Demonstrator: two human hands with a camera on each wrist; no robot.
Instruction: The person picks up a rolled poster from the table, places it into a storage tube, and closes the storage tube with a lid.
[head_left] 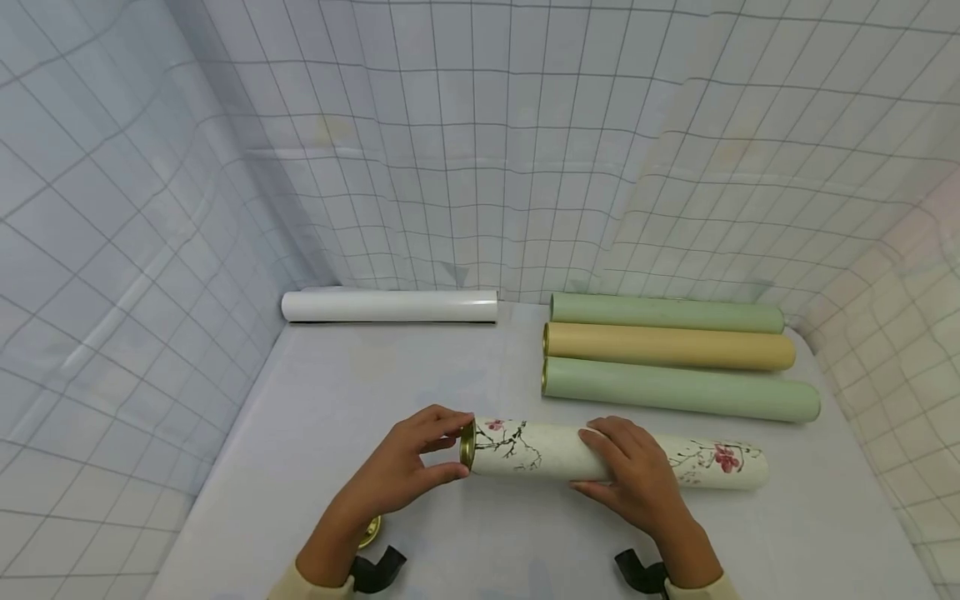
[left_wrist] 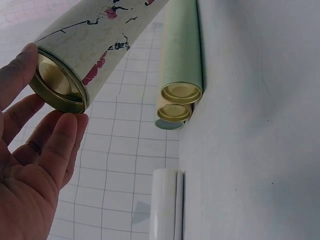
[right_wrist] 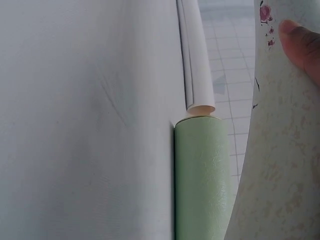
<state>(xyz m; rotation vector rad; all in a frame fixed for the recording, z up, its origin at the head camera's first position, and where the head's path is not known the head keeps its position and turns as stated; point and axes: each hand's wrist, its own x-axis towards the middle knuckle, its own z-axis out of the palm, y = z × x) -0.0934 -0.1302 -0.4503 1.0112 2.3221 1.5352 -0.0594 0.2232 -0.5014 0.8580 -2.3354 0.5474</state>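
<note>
A cream cardboard tube (head_left: 555,450) printed with dark branches and pink blossoms lies crosswise in front of me. My right hand (head_left: 630,475) grips it near the middle, thumb on the near side and fingers over the top. At its left end is a gold metal rim (left_wrist: 60,82) with a recessed gold face. My left hand (head_left: 416,458) pinches that rim between thumb and fingertips, as the left wrist view shows closely. Beside my left wrist, a round gold lid (head_left: 371,532) lies on the table, partly hidden by the forearm.
Behind the tube at right lie a green tube (head_left: 675,389), a tan tube (head_left: 667,346) and another green tube (head_left: 667,313), side by side. A white roll (head_left: 390,306) lies at the back left. Grid-patterned cloth walls (head_left: 480,167) enclose the white table (head_left: 315,400).
</note>
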